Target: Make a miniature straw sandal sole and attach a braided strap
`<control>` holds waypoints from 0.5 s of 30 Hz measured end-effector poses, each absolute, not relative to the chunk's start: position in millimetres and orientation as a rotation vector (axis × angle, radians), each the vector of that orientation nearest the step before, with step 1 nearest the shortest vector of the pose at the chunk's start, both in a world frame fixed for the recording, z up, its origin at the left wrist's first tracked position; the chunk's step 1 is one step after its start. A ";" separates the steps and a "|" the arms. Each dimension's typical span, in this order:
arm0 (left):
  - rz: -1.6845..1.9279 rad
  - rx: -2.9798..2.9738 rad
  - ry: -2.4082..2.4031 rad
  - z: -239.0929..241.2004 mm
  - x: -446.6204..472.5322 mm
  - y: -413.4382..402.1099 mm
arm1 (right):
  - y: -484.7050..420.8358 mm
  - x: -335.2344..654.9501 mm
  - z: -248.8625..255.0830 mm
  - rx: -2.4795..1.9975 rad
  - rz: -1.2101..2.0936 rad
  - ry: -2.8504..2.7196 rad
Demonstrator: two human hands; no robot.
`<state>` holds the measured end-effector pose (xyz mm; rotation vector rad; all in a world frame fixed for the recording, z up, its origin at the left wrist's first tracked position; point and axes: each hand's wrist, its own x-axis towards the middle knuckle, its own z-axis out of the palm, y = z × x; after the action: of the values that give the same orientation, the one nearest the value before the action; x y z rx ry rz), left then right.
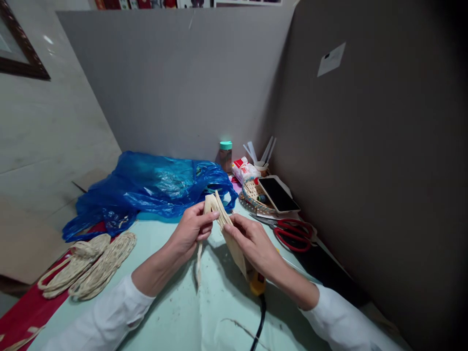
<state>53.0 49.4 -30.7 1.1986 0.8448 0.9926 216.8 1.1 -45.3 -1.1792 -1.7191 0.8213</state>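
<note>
In the middle of the head view, my left hand (190, 229) pinches a pale, straw-like strip between thumb and fingers, and its loose tail (199, 263) hangs below. The strip loops over at the top into a flat layered bundle (233, 246) of the same pale material. My right hand (254, 241) is closed on this bundle, thumb on the near side. Both hands are above the table, close together. Under my right hand lies a yellow tool (258, 285) with a black cord (262, 312); its front is mostly hidden.
Coils of braided straw cord (104, 265) lie at left on a red cloth (22, 317). A blue plastic bag (157, 180) spreads across the back. At right are red-handled scissors (294, 235), a phone (278, 194) on a woven basket (250, 197), and a green-lidded jar (225, 156). Grey panels (175, 83) enclose the table.
</note>
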 end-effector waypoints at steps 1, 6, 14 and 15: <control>0.984 1.202 0.850 -29.9 53.3 48.3 | 2.2 216.7 -46.6 -1.186 0.812 -1.708; 0.932 1.266 0.883 -27.3 56.4 41.8 | 2.7 213.1 -51.5 -1.180 0.838 -1.664; 0.888 1.414 0.919 -24.5 57.5 41.8 | 3.3 212.1 -52.5 -1.234 0.852 -1.542; 0.884 1.425 0.921 -23.9 57.8 41.4 | 3.5 211.8 -52.4 -1.239 0.857 -1.523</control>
<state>57.8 41.4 -23.9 1.4250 0.9207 0.8837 211.8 3.5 -52.4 -1.2390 -1.5226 0.8574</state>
